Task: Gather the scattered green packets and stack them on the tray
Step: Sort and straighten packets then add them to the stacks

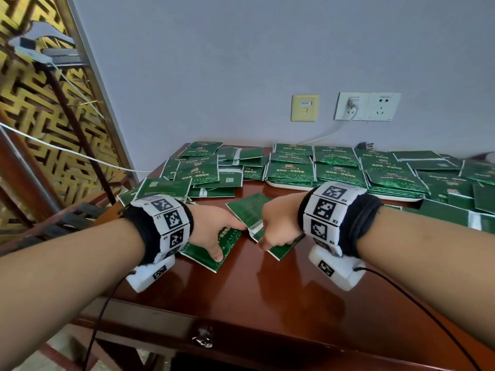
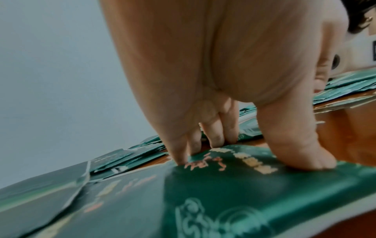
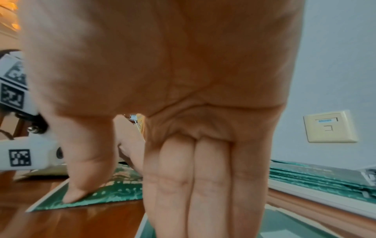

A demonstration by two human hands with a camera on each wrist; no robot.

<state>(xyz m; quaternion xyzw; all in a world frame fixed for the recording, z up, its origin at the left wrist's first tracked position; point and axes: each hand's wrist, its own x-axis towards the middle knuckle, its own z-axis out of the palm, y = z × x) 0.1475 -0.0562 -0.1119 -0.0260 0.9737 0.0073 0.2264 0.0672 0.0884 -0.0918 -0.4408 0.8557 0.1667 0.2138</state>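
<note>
Many green packets lie on a red-brown table. Several neat stacks sit on a white tray at the back, whose rim also shows in the right wrist view. My left hand spans one printed packet: the thumb presses on top while the fingertips hook its far edge, and the packet bows up between them. My right hand rests on overlapping packets beside it, straight fingers pressing down and the thumb tip on a printed packet.
Loose packets are heaped at the back left and spread over the right. A white cable runs from a wall socket down to the table. A gold lattice screen and a dark stand are left. The table's front edge is close.
</note>
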